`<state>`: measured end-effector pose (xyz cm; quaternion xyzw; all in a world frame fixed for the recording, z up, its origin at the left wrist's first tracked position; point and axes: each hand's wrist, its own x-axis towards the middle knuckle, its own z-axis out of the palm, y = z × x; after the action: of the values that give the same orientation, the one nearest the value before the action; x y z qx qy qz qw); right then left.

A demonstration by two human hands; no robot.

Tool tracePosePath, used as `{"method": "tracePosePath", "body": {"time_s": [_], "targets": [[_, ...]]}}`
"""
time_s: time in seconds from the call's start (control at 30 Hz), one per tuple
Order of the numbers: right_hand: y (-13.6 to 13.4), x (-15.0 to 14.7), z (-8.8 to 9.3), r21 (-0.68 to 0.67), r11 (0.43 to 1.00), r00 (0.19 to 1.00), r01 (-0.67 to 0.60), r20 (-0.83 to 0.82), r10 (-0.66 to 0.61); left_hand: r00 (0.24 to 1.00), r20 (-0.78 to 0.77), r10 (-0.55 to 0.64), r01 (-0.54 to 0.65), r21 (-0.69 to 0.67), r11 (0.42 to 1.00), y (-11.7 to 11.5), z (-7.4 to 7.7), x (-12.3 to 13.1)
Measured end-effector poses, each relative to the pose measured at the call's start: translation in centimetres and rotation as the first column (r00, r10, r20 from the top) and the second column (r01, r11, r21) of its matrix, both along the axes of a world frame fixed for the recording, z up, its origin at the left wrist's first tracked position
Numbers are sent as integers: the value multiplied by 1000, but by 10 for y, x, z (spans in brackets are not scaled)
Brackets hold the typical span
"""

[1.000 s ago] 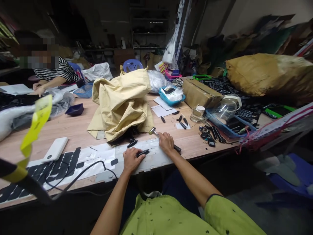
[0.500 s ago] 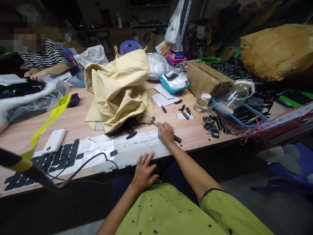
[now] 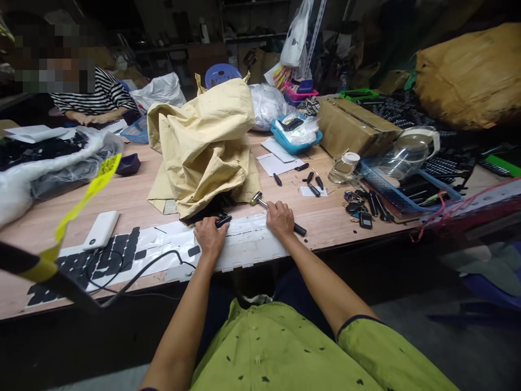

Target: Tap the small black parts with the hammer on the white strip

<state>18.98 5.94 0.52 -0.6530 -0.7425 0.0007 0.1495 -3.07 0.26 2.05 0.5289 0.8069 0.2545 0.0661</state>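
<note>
My right hand (image 3: pixel 280 218) is closed round the black handle of a small hammer (image 3: pixel 257 199), whose metal head lies on the wooden table (image 3: pixel 122 203) beyond my knuckles. My left hand (image 3: pixel 210 234) rests on a long white strip (image 3: pixel 248 241) at the table's front edge. Its fingers curl at a small black part (image 3: pixel 223 220) lying there. A big yellow cloth sack (image 3: pixel 205 144) stands just behind both hands.
White sheets with black cut pads (image 3: pixel 101 260), a white power bank (image 3: pixel 100 229) and a black cable (image 3: pixel 154 263) lie to the left. Black parts, keys (image 3: pixel 360 209), a jar (image 3: pixel 344 166), blue trays (image 3: pixel 295 138) and a cardboard box (image 3: pixel 354 127) lie right. A person in stripes (image 3: pixel 95 100) sits far left.
My left hand has come up from the table's front edge near my lap and now lies on the white strip by the black part. The right hand stayed on the hammer.
</note>
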Motion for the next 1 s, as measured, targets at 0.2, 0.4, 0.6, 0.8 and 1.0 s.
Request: {"method": "tracePosePath", "body": {"time_s": [0.2, 0.4, 0.6, 0.8, 1.0], "targets": [[0, -1, 0, -3, 1000, 1000, -5, -16, 5, 973, 35, -226, 227, -30, 973, -23, -7, 6], [4, 6, 1, -25, 1000, 996, 0, -92, -2, 917, 82, -389, 393, -33, 919, -34, -14, 17], [-21, 17, 5, 83, 995, 935, -52, -346, 78, 915, 120, -385, 392, -38, 919, -30, -14, 19], [-81, 11, 4, 106, 971, 768, -216, -595, 236, 919, 151, -365, 375, -47, 926, -30, -13, 22], [-103, 2, 8, 74, 949, 736, -306, -615, 285, 923, 158, -352, 362, -40, 931, -28, -15, 22]]}}
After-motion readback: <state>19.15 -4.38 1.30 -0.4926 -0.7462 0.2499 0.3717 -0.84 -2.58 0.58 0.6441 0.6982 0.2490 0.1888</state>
